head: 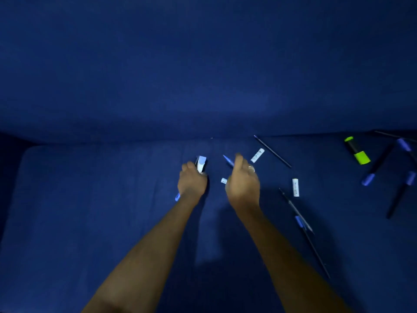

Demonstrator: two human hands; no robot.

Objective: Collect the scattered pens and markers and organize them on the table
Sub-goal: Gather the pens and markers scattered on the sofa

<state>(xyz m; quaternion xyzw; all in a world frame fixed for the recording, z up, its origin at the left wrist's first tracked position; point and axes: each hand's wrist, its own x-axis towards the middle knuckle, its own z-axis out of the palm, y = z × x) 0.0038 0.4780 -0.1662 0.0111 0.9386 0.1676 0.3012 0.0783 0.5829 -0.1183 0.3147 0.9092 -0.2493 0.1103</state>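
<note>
My left hand (192,182) grips a marker with a white and light-blue end (201,163); a blue tip (177,197) shows below its wrist. My right hand (243,183) pinches a blue pen (228,160) that points up and left. A white-labelled pen end (223,180) peeks out beside it. Scattered to the right lie a thin dark pen (272,151), two white-labelled markers (257,155) (295,187), a long dark pen with a blue clip (300,221), a green highlighter (357,150) and several dark markers with blue caps (374,170).
Everything lies on a dark blue cloth surface (90,211) whose back edge meets a blue fabric wall (203,64). The light is dim. More dark pens (401,190) reach the right edge of the view.
</note>
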